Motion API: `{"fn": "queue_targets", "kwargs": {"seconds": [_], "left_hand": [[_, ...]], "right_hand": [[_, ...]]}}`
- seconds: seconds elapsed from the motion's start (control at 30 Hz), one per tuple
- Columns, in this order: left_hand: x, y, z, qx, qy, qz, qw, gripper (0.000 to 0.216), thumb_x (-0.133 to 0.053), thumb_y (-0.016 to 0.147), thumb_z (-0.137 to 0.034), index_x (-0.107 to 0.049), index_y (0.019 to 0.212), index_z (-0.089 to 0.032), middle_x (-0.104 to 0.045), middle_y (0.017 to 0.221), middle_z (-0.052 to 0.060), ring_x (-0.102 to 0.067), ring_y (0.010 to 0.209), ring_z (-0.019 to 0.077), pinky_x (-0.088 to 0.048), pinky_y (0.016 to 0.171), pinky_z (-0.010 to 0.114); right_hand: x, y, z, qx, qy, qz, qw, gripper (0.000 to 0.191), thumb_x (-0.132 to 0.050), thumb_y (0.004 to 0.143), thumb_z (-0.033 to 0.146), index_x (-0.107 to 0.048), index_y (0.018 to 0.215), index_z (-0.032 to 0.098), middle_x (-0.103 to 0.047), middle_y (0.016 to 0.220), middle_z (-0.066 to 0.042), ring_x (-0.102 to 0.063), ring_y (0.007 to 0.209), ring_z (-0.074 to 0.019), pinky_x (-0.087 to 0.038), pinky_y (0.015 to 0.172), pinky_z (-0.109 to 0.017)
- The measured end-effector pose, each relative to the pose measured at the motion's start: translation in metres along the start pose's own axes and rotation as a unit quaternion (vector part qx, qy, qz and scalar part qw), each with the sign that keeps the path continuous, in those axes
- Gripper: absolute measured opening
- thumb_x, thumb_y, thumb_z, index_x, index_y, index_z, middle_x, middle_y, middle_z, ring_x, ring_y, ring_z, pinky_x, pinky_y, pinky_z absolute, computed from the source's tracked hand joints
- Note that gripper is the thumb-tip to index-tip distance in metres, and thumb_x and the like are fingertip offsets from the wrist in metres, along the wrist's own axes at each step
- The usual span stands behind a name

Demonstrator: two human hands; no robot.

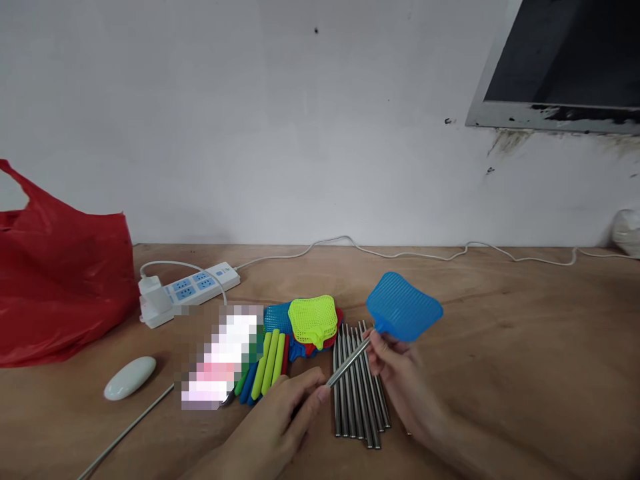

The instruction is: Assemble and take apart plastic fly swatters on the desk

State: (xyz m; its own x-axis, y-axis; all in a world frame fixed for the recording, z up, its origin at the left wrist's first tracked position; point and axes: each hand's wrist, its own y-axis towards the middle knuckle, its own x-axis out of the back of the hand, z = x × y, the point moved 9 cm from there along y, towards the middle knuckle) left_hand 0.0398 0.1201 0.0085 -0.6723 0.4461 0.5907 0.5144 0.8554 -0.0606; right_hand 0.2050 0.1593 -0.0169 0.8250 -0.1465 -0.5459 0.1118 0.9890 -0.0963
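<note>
My right hand (400, 377) pinches the neck of a blue fly-swatter head (404, 307), held just above the wooden table (525, 347). My left hand (287, 407) grips the lower end of a thin metal rod (349, 363) that runs up into that blue head. Under both hands lies a row of several more metal rods (357, 393). To the left of them sits a pile of swatter heads, a yellow-green one (313, 319) on top of blue and red ones, beside several green and blue plastic handles (267, 367).
A red plastic bag (55, 287) stands at the left edge. A white power strip (187, 290) with a plugged-in adapter lies near the wall, its cable trailing right. A white oval object (130, 377) and a loose metal rod (125, 430) lie front left.
</note>
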Motion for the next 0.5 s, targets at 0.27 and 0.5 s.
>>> {"fn": "queue_targets", "kwargs": {"seconds": [0.27,0.5], "left_hand": [[0.002,-0.012,0.016,0.047,-0.051,0.015,0.997,0.046,-0.035,0.097,-0.064,-0.046,0.078,-0.023,-0.047,0.065,-0.005,-0.05,0.059,0.0138,-0.042,0.058,0.022],[0.012,-0.012,0.017,0.045,0.013,0.02,0.999,0.042,-0.037,0.099,-0.059,-0.056,0.087,-0.023,-0.055,0.08,-0.002,-0.052,0.075,0.0166,-0.043,0.068,0.024]], "right_hand": [[0.011,0.011,0.016,-0.01,-0.014,0.008,1.0,0.033,-0.093,0.058,0.038,-0.077,0.074,0.014,-0.064,0.063,-0.001,-0.054,0.056,-0.0095,-0.044,0.047,-0.017],[0.018,0.011,0.019,-0.037,0.002,-0.006,0.999,0.035,-0.091,0.059,0.042,-0.075,0.073,0.014,-0.067,0.063,-0.001,-0.057,0.056,-0.0101,-0.048,0.049,-0.017]]}}
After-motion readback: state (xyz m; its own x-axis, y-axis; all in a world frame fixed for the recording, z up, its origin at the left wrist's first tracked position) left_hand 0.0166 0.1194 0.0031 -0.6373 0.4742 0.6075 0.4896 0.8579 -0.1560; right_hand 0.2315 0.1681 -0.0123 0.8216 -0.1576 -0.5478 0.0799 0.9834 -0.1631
